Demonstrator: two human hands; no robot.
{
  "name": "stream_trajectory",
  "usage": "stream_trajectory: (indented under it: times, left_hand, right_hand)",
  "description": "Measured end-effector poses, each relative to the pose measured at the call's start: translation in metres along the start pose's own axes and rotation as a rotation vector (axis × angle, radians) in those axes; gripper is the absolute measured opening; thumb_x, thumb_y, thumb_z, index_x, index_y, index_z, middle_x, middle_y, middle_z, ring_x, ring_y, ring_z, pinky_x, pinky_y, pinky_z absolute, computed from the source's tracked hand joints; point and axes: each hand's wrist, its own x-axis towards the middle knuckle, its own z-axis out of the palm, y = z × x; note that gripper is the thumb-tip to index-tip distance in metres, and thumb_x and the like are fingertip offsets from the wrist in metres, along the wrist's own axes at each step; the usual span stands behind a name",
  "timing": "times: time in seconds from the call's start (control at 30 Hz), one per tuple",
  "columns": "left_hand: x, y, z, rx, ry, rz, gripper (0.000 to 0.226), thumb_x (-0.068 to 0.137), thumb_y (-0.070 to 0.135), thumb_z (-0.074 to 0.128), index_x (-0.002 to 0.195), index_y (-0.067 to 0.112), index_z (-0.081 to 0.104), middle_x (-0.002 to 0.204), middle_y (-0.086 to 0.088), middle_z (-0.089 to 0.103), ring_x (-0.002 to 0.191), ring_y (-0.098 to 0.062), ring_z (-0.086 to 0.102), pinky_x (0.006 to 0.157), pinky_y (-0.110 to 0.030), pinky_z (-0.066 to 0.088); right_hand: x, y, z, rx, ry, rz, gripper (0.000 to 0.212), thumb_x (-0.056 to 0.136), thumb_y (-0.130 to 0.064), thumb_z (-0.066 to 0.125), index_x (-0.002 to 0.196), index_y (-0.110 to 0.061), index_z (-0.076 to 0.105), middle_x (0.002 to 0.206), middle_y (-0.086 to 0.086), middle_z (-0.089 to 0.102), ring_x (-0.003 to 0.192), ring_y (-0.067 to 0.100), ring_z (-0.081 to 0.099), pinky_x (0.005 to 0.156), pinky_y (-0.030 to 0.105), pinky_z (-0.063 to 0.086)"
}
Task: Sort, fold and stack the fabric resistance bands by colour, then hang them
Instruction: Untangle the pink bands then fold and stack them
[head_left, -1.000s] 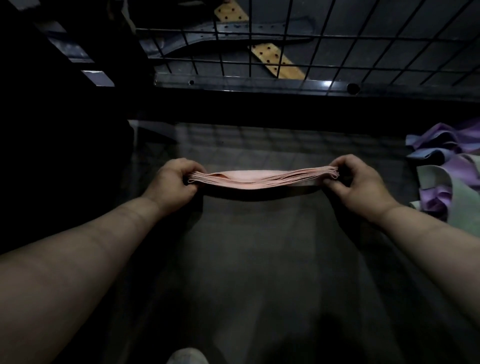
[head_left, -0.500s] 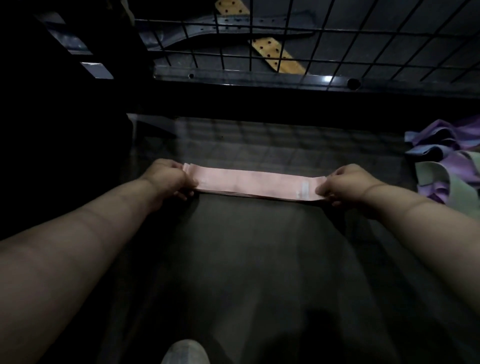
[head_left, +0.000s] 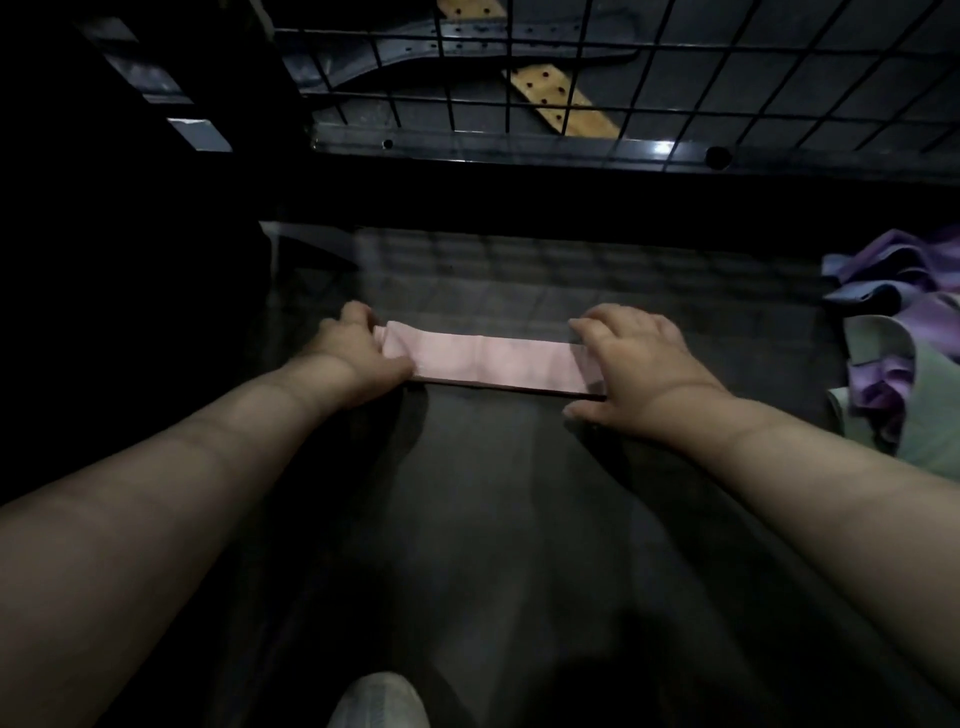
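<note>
A flat stack of pink fabric bands (head_left: 493, 361) lies across the middle of a dark glass tabletop (head_left: 519, 519). My left hand (head_left: 358, 358) grips the stack's left end, where the fabric bunches between thumb and fingers. My right hand (head_left: 636, 364) lies palm down on the stack's right end, fingers spread, pressing it flat. A loose heap of purple, blue and pale green bands (head_left: 904, 353) lies at the table's right edge, apart from both hands.
A black wire grid panel (head_left: 623, 67) and a dark metal rail (head_left: 571, 153) stand beyond the table's far edge. A perforated wooden strip (head_left: 561, 98) lies behind the grid. A white shoe tip (head_left: 379, 701) shows under the glass at the bottom.
The pink stack, held up edge-on between both hands a second ago, was laid flat on the table. My right hand has opened and now presses on its right end.
</note>
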Motion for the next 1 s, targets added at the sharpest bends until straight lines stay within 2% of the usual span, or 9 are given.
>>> stream_trajectory:
  times: [0.07,0.23,0.4,0.53,0.6,0.67,0.73,0.83,1.0]
  left_hand:
    - [-0.006,0.005,-0.006,0.371,0.13,0.151,0.092,0.071,0.065,0.068,0.144,0.024,0.03,0.144,-0.01,0.036,0.131,-0.033,0.039,0.106,-0.039,0.035]
    - [-0.008,0.028,0.006,0.416,0.113,0.746,0.097,0.069,0.063,0.074,0.149,0.029,0.031,0.15,0.001,0.029,0.137,-0.024,0.029,0.115,-0.037,0.023]
    - [0.0,0.032,0.023,0.38,0.116,0.77,0.062,0.083,0.049,0.068,0.136,0.03,0.046,0.133,0.001,0.042,0.123,-0.023,0.039,0.106,-0.036,0.032]
    - [-0.002,0.029,0.023,0.396,0.118,0.815,0.063,0.082,0.051,0.066,0.138,0.029,0.045,0.135,0.001,0.042,0.125,-0.024,0.039,0.107,-0.037,0.031]
    - [-0.005,0.026,0.022,0.324,0.172,0.766,0.066,0.08,0.052,0.066,0.138,0.026,0.047,0.137,0.0,0.044,0.129,-0.025,0.039,0.11,-0.038,0.029]
    - [-0.004,0.019,0.025,-0.026,0.379,0.621,0.054,0.08,0.039,0.062,0.129,0.016,0.058,0.131,-0.008,0.053,0.123,-0.029,0.048,0.107,-0.035,0.035]
    - [-0.002,0.007,0.03,-0.48,0.566,0.309,0.038,0.083,0.017,0.062,0.119,0.005,0.063,0.12,-0.019,0.058,0.112,-0.031,0.055,0.101,-0.025,0.039]
    - [-0.005,-0.008,0.037,-0.904,0.509,-0.195,0.032,0.087,0.006,0.055,0.118,0.009,0.06,0.116,-0.015,0.061,0.102,-0.025,0.059,0.091,-0.024,0.045]
    - [-0.024,-0.024,0.048,-0.813,0.539,-0.138,0.011,0.09,0.014,0.056,0.094,0.023,0.06,0.105,-0.009,0.064,0.094,-0.021,0.06,0.085,-0.025,0.046]
  right_hand:
    - [0.005,-0.003,0.0,-0.041,-0.022,-0.034,0.094,0.074,-0.059,0.072,0.148,-0.02,0.03,0.148,0.002,0.032,0.139,0.024,0.029,0.115,0.037,0.018]
    - [0.015,-0.008,0.004,-0.055,-0.079,-0.064,0.078,0.077,-0.054,0.071,0.14,-0.02,0.039,0.139,0.005,0.038,0.13,0.027,0.036,0.111,0.038,0.025]
    - [0.02,-0.006,0.006,0.013,-0.105,-0.055,0.052,0.084,-0.043,0.065,0.128,-0.018,0.052,0.128,0.006,0.041,0.121,0.029,0.04,0.104,0.04,0.038]
    - [0.018,-0.009,0.006,-0.01,-0.104,-0.031,0.055,0.085,-0.043,0.065,0.13,-0.017,0.049,0.131,0.007,0.039,0.122,0.029,0.039,0.105,0.039,0.036]
    - [0.014,-0.016,0.005,-0.039,-0.06,-0.04,0.063,0.083,-0.049,0.066,0.134,-0.017,0.045,0.134,0.007,0.037,0.124,0.028,0.037,0.107,0.037,0.029]
    - [0.008,-0.029,0.006,0.017,-0.005,-0.084,0.065,0.085,-0.047,0.065,0.138,-0.017,0.043,0.139,0.006,0.035,0.128,0.028,0.034,0.11,0.037,0.026]
    - [0.002,-0.045,0.011,0.084,0.031,-0.147,0.058,0.089,-0.04,0.063,0.138,-0.015,0.047,0.141,0.008,0.038,0.13,0.03,0.036,0.111,0.037,0.028]
    - [0.001,-0.065,0.02,0.165,0.08,-0.189,0.047,0.09,-0.031,0.063,0.131,-0.011,0.054,0.137,0.011,0.044,0.126,0.032,0.041,0.107,0.039,0.032]
    - [0.01,-0.095,0.033,0.186,0.109,-0.197,0.04,0.092,-0.029,0.061,0.127,-0.011,0.056,0.138,0.01,0.044,0.127,0.031,0.04,0.106,0.038,0.032]
